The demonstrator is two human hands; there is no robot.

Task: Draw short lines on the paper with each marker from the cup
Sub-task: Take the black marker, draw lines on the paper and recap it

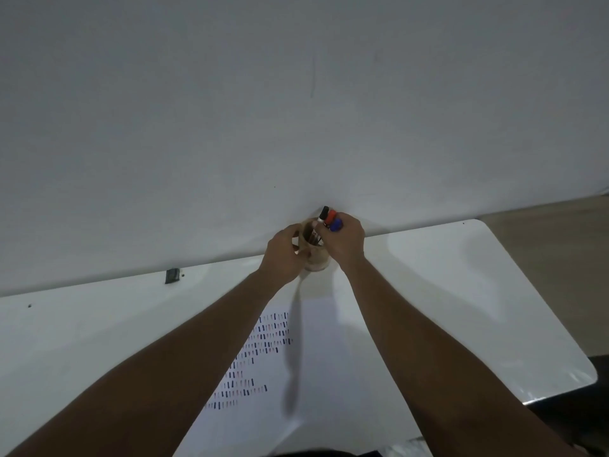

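Observation:
A brown paper cup [317, 258] stands at the far edge of the white table [461, 291], against the wall. My left hand [284, 255] wraps around the cup's left side. My right hand [344, 240] is closed on a bunch of markers [330, 219] with black, red and blue caps; their lower ends reach into the cup. A sheet of paper [316, 374] lies nearer to me, with several rows of short blue, red and dark lines [260, 351] on its left part, partly hidden by my left forearm.
A small dark grey object [172, 276] lies at the table's far edge to the left. The grey wall [296, 110] rises directly behind the cup. The table's right edge drops to a tan floor [560, 275].

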